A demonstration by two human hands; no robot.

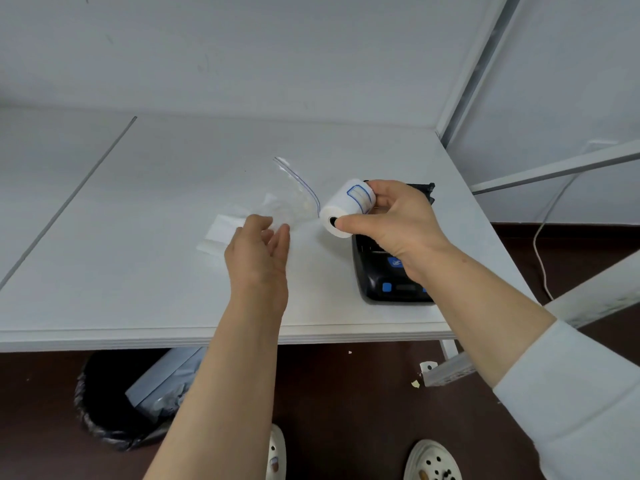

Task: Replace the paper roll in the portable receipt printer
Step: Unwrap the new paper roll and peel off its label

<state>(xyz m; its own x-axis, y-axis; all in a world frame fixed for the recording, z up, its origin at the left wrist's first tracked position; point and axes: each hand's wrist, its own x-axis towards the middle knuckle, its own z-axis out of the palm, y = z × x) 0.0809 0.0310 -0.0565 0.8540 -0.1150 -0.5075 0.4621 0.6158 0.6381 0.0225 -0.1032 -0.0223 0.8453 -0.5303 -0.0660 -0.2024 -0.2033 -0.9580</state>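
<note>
My right hand [398, 223] grips a white paper roll [341, 207] with a blue label, thumb over its dark core hole, held above the left end of the black portable printer [384, 271]. The printer lies on the white table [138, 254] near its right front corner, its lid raised at the far end [424, 190]. My left hand [259, 251] hovers empty with fingers apart, left of the roll, just in front of a clear zip bag [294, 199] with a blue seal line.
A flat white paper piece [221, 233] lies on the table by my left hand. A black bin [114, 403] with a grey package stands under the table's front edge. A white metal frame [485, 64] and a cable [540, 244] are at the right.
</note>
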